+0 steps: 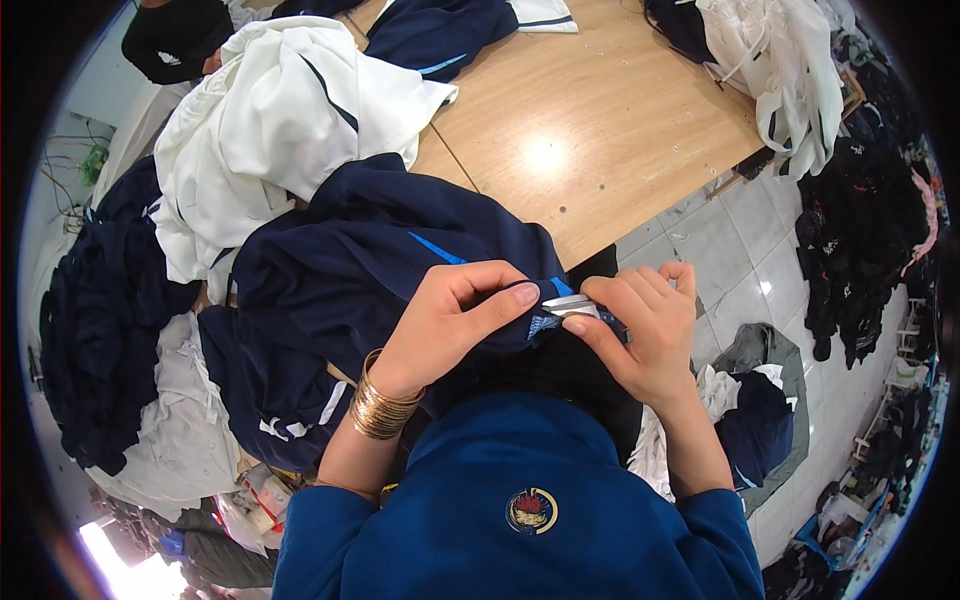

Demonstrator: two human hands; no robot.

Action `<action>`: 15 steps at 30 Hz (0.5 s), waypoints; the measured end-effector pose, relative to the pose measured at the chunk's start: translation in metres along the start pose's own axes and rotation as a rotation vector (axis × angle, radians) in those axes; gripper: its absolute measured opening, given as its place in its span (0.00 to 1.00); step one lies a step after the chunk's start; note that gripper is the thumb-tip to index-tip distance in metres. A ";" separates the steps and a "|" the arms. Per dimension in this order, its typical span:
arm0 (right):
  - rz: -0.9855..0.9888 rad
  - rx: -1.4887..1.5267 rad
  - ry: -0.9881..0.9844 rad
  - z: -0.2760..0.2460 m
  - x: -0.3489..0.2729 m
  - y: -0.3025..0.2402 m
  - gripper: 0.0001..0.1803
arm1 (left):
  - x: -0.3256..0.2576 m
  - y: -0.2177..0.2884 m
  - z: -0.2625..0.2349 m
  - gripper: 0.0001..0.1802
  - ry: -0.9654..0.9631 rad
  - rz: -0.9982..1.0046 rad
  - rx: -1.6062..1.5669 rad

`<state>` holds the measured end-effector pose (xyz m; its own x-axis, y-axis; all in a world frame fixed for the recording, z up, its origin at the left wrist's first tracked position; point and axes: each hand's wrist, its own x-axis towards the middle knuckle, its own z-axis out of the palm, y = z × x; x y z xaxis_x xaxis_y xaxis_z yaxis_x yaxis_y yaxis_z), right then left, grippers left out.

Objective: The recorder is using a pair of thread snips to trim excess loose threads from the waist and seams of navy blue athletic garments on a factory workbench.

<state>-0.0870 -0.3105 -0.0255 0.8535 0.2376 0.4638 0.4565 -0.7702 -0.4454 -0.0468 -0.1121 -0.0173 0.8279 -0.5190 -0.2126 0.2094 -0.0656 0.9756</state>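
Note:
My left hand (460,317) is closed, its thumb and forefinger pinching the edge of a navy garment (390,220) with bright blue patches. In my right hand (643,322) is a small pair of thread snips (570,305), pale and metallic, with the blades pointing left toward my left thumb. The tips lie at the pinched edge of the cloth; whether they touch a thread is too small to tell. Most of the garment spreads over the table's near edge, beyond and to the left of my hands. My right fingers hide part of the snips.
A heap of white garments (270,110) lies on the wooden table (610,110) at the far left. More clothes (775,60) hang over its far right corner. Dark clothes (110,320) are piled at left. On the tiled floor at right, a grey sack (790,440) holds garments. Another person (175,40) is at far left.

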 end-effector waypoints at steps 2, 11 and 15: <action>-0.001 -0.002 0.000 0.000 0.000 0.000 0.12 | 0.000 0.000 0.000 0.11 0.001 -0.003 0.009; 0.010 -0.006 0.048 0.001 -0.003 0.003 0.13 | 0.000 -0.003 0.001 0.11 0.042 -0.024 -0.013; -0.001 -0.045 0.052 0.001 -0.005 0.003 0.14 | 0.001 -0.002 0.001 0.11 0.054 -0.029 -0.039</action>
<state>-0.0896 -0.3131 -0.0302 0.8381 0.2084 0.5042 0.4448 -0.7961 -0.4103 -0.0474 -0.1135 -0.0191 0.8477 -0.4707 -0.2448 0.2535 -0.0461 0.9662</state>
